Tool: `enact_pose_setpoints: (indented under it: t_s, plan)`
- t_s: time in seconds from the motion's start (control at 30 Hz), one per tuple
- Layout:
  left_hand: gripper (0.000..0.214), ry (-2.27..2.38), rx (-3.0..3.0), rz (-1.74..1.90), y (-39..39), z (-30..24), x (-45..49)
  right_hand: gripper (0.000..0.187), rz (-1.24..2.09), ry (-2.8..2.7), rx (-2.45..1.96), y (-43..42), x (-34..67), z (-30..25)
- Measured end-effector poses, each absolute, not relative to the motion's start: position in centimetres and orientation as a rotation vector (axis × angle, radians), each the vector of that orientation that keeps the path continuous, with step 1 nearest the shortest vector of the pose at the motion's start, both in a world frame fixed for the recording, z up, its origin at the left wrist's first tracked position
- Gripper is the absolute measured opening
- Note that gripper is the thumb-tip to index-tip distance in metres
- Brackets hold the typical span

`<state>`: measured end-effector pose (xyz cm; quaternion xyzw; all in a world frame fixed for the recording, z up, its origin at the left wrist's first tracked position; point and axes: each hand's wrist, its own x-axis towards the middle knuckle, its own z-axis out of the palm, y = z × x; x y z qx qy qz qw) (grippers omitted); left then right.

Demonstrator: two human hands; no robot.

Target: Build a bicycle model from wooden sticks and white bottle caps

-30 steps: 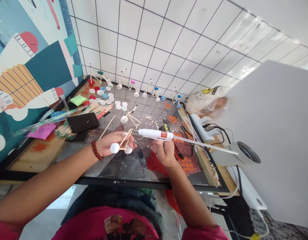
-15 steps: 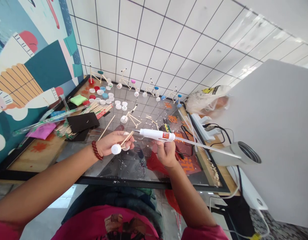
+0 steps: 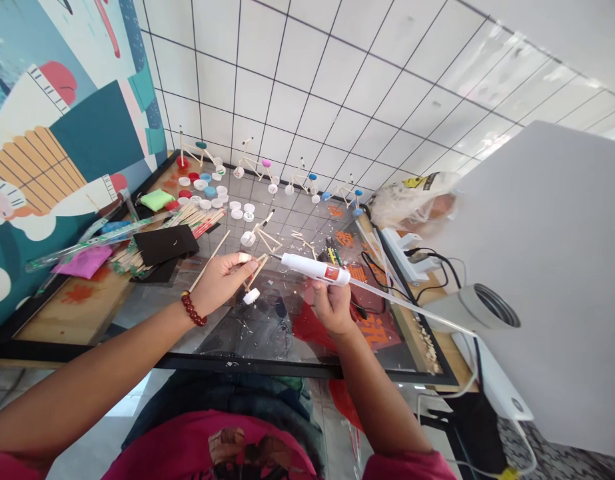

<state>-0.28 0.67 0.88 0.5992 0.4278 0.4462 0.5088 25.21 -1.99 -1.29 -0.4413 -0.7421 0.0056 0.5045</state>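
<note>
My left hand [image 3: 218, 280], with a red bead bracelet on the wrist, is closed on a small model made of thin wooden sticks and white bottle caps [image 3: 251, 283]. It holds the model just above the glass tabletop [image 3: 267, 333]. My right hand [image 3: 332, 305] grips a white glue gun [image 3: 314, 267]. The gun's nozzle points left and touches the stick frame near my left fingertips. A long clear glue stick [image 3: 412, 305] juts out of the back of the gun to the right.
Several finished stick-and-cap bicycles [image 3: 254, 168] stand along the tiled back wall. Loose bottle caps [image 3: 207, 193], bundles of sticks [image 3: 197, 220], black sheets [image 3: 164, 245] and pink and green foam lie at the left. A power strip [image 3: 404, 250], cables and a grey lamp [image 3: 474, 307] are at the right.
My left hand has turned the model so one cap now hangs lower and the hand sits higher. The glue gun's nozzle has shifted slightly up and left to the frame.
</note>
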Motion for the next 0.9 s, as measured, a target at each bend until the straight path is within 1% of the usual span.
enact_pose_setpoints:
  t_s: [0.33, 0.67, 0.77, 0.9]
  plan:
    - [0.035, 1.097, 1.444, 1.116, 0.51, 1.19, -0.19, 0.024, 0.036, -1.795, -1.092, -2.16, 25.31, -1.25]
    - [0.035, 1.07, 1.46, 1.117, 0.54, 1.18, -0.12, 0.027, -0.089, -1.793, -1.154, -2.32, 25.16, -1.29]
    - [0.035, 1.071, 1.464, 1.134, 0.55, 1.15, -0.1, 0.026, -0.122, -1.78, -1.132, -2.3, 25.13, -1.27]
    - [0.034, 1.084, 1.474, 1.151, 0.56, 1.14, -0.17, 0.024, -0.086, -1.787, -1.123, -2.23, 25.12, -1.26]
